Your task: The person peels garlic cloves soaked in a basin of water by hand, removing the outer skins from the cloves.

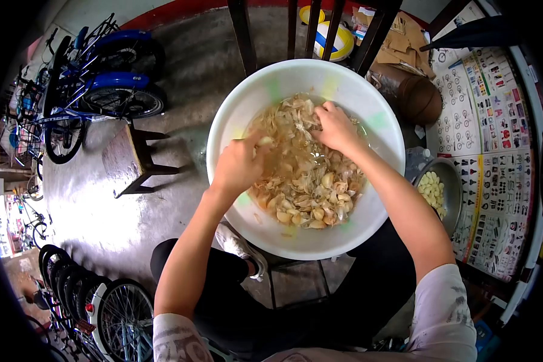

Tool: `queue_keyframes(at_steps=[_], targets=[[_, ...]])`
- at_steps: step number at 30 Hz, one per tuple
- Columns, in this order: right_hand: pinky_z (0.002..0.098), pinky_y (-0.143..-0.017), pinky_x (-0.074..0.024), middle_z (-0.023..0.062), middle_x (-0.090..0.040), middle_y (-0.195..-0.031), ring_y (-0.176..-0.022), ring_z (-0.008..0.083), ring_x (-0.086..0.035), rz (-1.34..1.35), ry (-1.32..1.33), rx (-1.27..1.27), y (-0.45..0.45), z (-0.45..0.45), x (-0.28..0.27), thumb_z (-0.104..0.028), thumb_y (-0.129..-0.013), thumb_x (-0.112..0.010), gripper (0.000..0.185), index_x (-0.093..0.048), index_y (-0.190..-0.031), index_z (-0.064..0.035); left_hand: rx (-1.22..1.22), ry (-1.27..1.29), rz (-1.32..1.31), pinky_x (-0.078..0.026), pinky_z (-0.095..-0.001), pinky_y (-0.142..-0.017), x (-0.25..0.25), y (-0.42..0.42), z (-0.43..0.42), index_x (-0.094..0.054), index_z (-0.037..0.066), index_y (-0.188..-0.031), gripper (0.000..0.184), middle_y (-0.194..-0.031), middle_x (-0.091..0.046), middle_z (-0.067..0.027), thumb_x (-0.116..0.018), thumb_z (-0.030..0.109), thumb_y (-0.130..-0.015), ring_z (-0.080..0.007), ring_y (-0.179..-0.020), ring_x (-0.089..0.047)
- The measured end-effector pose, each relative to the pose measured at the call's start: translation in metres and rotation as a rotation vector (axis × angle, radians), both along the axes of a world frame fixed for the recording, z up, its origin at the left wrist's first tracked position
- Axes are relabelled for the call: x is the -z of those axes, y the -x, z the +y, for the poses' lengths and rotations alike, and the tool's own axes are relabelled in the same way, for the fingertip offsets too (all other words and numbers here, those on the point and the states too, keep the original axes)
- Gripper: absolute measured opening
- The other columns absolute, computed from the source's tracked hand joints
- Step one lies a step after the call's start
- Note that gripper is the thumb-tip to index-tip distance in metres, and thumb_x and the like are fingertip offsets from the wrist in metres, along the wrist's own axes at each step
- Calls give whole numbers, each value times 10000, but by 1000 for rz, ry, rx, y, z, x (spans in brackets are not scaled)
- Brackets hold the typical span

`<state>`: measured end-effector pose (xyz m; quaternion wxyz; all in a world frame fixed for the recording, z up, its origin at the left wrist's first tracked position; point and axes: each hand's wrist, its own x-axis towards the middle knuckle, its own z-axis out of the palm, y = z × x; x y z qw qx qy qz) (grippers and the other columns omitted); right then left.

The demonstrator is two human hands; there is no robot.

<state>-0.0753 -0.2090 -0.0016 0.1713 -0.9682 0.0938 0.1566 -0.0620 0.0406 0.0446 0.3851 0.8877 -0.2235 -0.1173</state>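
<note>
The left grip (241,160) is pinching a garlic clove (264,141) at its fingertips. The right grip (336,128), hold unclear, is touching wet peels (294,114)

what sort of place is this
Probably a bicycle shop: blue bicycles stand at left, more wheels crowd the lower left, and a printed sheet at right shows rows of bicycles.

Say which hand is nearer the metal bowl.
Right: the right hand is in the white basin, on the side toward the metal bowl; the left hand is over the basin's opposite side.
</note>
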Motion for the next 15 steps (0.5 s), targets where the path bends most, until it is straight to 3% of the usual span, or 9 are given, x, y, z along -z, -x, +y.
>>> queue_keyframes(at_steps=[1, 3, 5, 6, 8, 9, 12, 13, 15], targets=[[429, -981, -478, 149, -549, -1314, -1137, 270, -593, -78, -42, -46, 3, -2, 11, -188, -862, -711, 441, -565, -1254, -48, 35, -95, -59, -517, -467, -754, 0, 3, 0, -632, 40, -1129, 270, -873, -674, -258, -601, 172, -896, -440, -824, -655], [439, -939, -492, 157, -563, -1289, -1112, 263, -607, -159, -81, -100, 2, -6, 15, -152, -862, -701, 411, -572, -1240, -58, 29, -79, -49, -516, -491, -755, -3, 2, 0, -633, 39, -1118, 255, -860, -677, -251, -596, 161, -897, -454, -819, -639], [416, -773, -519, 138, -629, -1083, -983, 206, -648, 140, -211, -103, -4, -9, 4, -132, -885, -651, 344, -570, -1217, -89, 18, -30, -20, -509, -413, -725, -5, 0, 1, -629, 15, -1090, 234, -856, -677, -238, -615, 128, -886, -417, -803, -651], [416, -773, -519, 138, -629, -1083, -983, 206, -648, 142, -205, -107, -5, -11, 2, -132, -885, -651, 344, -570, -1217, -89, 14, -25, -19, -509, -413, -725, -5, -2, 1, -629, 15, -1090, 234, -856, -677, -238, -615, 128, -886, -417, -803, -651], [356, -653, -510, 74, -634, -904, -863, 156, -647, 335, -534, 104, -5, -16, 0, -171, -920, -613, 296, -557, -1196, -81, 19, -5, 2, -518, -480, -755, -3, -4, 0, -633, 34, -1088, 237, -853, -680, -243, -606, 163, -891, -449, -814, -639], [356, -653, -510, 74, -634, -904, -863, 156, -647, 336, -529, 105, -4, -18, -5, -171, -920, -613, 296, -557, -1196, -81, 19, 1, 3, -518, -480, -755, -4, -4, 0, -633, 34, -1088, 237, -853, -680, -243, -606, 163, -891, -449, -814, -639], [310, -746, -523, 61, -651, -1062, -959, 141, -634, 427, -1154, 463, 0, -24, -18, -146, -943, -560, 424, -473, -1329, 6, 22, -13, 2, -511, -394, -711, -5, -3, -1, -626, -13, -1082, 243, -839, -677, -239, -621, 118, -877, -395, -754, -653], [310, -746, -523, 61, -651, -1062, -959, 141, -634, 428, -1152, 461, 0, -27, -17, -146, -943, -560, 424, -473, -1329, 6, 28, 18, 24, -510, -388, -719, -4, -4, -1, -626, -22, -1076, 245, -841, -679, -235, -614, 121, -878, -378, -751, -658], [303, -810, -534, 88, -637, -1162, -1008, 141, -629, 471, -1484, 327, -1, -32, -20, -111, -938, -555, 489, -408, -1390, 6, 32, 48, 43, -509, -382, -726, -3, -5, -1, -625, -32, -1069, 247, -843, -681, -231, -606, 124, -878, -360, -749, -664]])
